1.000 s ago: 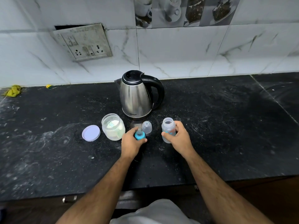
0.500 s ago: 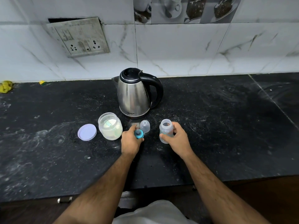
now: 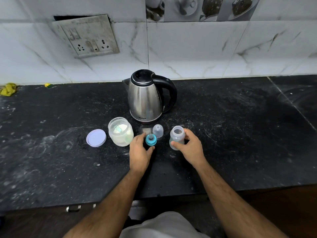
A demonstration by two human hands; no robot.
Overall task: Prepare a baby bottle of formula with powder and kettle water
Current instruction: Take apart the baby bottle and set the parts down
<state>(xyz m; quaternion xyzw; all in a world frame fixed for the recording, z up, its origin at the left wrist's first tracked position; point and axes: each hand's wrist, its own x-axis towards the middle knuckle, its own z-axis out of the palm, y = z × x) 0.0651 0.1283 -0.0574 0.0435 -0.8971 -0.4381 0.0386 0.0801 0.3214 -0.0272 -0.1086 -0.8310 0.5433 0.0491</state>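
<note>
Bottle [image 3: 177,137] unmarked in right hand [image 3: 192,147]; kettle [image 3: 145,98] reads "MILTON".

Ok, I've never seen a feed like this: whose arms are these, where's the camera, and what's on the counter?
There is no machine here: a person works with two bare hands, and the single camera sits on their head, looking down. On the black counter stand a steel kettle, an open jar of white powder with a scoop inside, its lilac lid beside it, and a clear cap. The right hand holds the open, empty-looking bottle upright. The left hand has its thumb and fingers round the blue teat ring, which stands on the counter.
</note>
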